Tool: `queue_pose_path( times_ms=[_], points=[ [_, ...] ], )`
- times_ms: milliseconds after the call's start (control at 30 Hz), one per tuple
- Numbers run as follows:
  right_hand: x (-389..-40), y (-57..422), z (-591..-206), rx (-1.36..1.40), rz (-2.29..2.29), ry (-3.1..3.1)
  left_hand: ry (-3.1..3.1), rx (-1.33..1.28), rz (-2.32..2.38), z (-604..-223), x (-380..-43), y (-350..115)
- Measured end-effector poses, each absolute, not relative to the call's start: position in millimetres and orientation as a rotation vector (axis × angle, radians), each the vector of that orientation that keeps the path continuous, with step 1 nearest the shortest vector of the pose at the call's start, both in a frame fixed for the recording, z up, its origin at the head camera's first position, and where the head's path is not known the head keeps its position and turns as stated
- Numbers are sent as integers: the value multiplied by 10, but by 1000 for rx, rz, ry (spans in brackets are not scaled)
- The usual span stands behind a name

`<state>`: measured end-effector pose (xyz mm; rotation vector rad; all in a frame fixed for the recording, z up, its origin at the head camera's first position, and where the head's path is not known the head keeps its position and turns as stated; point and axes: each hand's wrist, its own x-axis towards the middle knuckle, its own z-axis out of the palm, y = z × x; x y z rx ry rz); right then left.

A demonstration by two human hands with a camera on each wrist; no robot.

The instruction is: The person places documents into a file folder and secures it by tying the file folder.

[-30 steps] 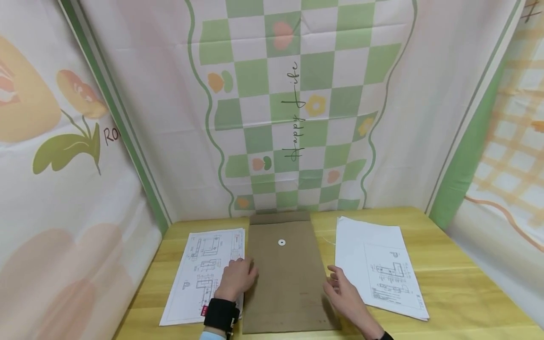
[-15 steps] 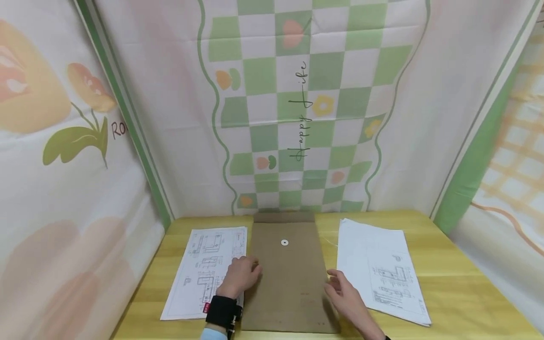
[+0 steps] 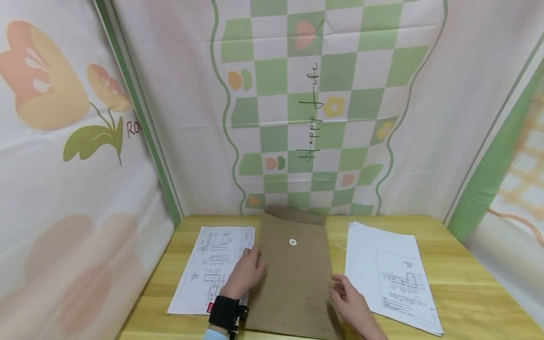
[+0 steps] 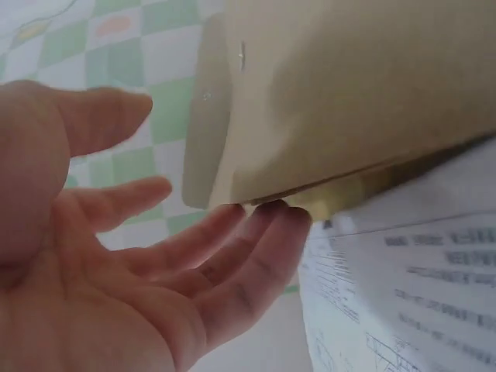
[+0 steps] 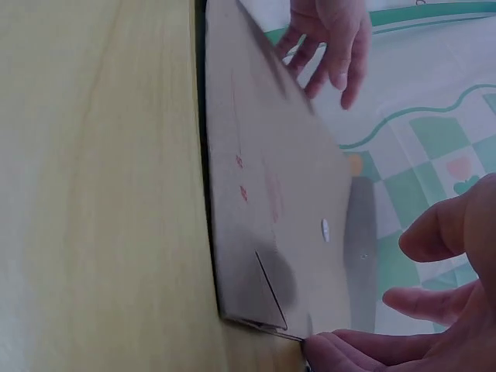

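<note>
A brown kraft document envelope [image 3: 293,283] with a white button [image 3: 293,242] lies lengthwise between my hands, its flap [image 3: 297,215] at the far end. My left hand [image 3: 244,273] is at the long left side. In the left wrist view, its fingertips [image 4: 288,221] touch the underside of that edge, which stands raised, while the thumb is apart. At the right side, my right hand [image 3: 350,300] has its fingers [image 5: 372,347] touching the edge, thumb apart too. Neither hand pinches the envelope.
Sheets with technical drawings [image 3: 216,269] lie to the left, partly behind my left hand and wristband [image 3: 224,311]. Another paper stack [image 3: 393,278] lies to the right. Everything is on a wooden table [image 3: 463,283], with printed curtains [image 3: 306,118] on the sides shown.
The envelope's left side has risen along with my left hand, and its flap end now slants. My right hand stays at the right edge. The head view has turned slightly left.
</note>
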<state>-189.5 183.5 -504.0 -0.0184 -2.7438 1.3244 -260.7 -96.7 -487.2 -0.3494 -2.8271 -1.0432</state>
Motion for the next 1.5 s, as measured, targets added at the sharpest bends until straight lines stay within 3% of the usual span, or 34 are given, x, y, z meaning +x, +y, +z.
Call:
queue_pose_path(
  times_ms=[400,667,1133,1500],
  points=[
    [-1858,1807,-5060,42,1335,-2752,-2756,-300,-1118,-4675,-2514,-977],
    [-1879,1796,-5004,224,1206,-2769,-2724,-330,-1078,-4634,-2447,-1036],
    [-2221,1959,-4644,476,879,-2742,-2672,-510,-1058,-4561,-2336,-947],
    [-2409,2196,-4389,483,771,-2697,-2658,-707,-911,-4616,-2197,-926]
  ],
)
